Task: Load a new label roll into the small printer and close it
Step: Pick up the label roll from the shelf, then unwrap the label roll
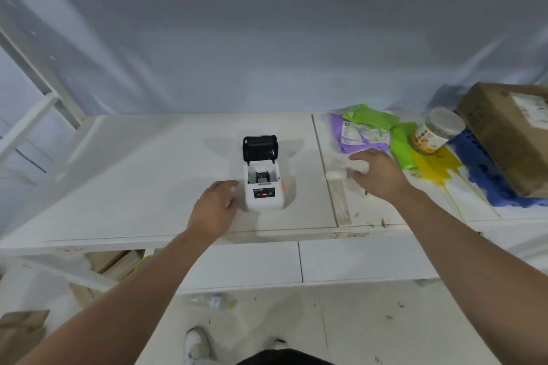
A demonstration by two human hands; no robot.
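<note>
Printer open, roll being fetched

Small printer (264, 184) sits mid white surface (133, 181), lid (260, 147) hinged up at back, bay looks empty. Long axis runs front-to-back, control panel facing the person. Left hand (215, 210) steadies its left side, grip loose, holding nothing. Right hand (378, 173) spread over a blurry white label roll (336, 175) just right of printer; can't tell if grasped. Best approach, prob.: keep body braced, drop roll in w/ core crosswise.

A single wide-angle head camera is looking forward and steeply down, from standing height, facing the white bench (142, 187) and the wall behind it.
</note>
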